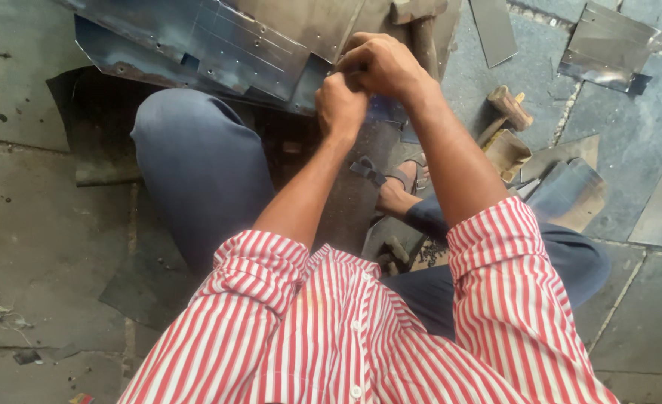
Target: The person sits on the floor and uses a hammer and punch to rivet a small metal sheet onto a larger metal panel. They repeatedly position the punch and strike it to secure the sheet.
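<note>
Both hands, left hand [340, 105] and right hand [379, 63], are bunched together with fingers curled on the edge of the metal sheet [196, 45] lying on the floor ahead, seemingly mid-bend, needing a firm steady grip; no containers show.

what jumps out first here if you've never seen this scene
Two hands meet top centre, the left hand and right hand bunched together over a large dark metal sheet lying on the stone floor. Red-and-white striped sleeves fill the bottom, and a hammer lies to the right.
</note>
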